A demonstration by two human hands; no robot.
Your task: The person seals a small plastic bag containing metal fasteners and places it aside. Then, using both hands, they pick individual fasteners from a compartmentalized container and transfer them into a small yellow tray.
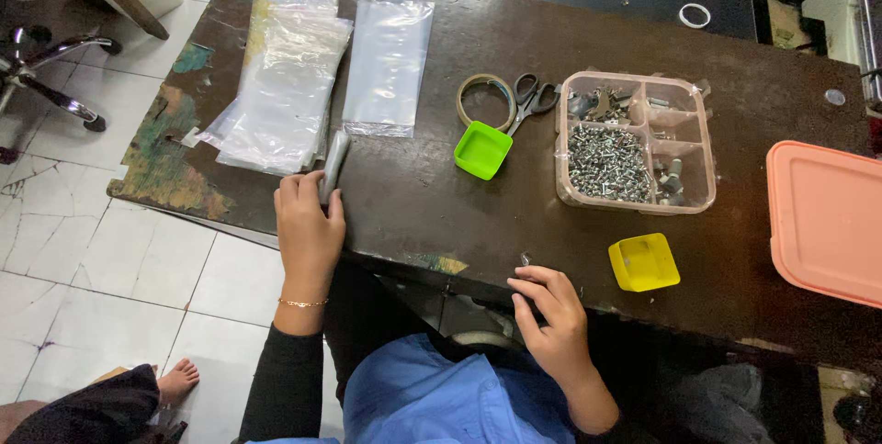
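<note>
Left hand [308, 224] closed around grey tool [333, 167] near plastic bags [285, 86]; right hand [551, 311] half-curled, empty, fingertips on table [413, 196] edge, near yellow tray [643, 262].

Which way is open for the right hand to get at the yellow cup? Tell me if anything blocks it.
Probably yes, straight across: the right hand rests at the table's near edge, the yellow cup sits just beside it, and only bare tabletop lies between them.

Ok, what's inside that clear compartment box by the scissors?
The clear compartment box holds a heap of silvery screws in its big section and a few metal bits in smaller ones. What lies beneath the heap is covered.
</note>
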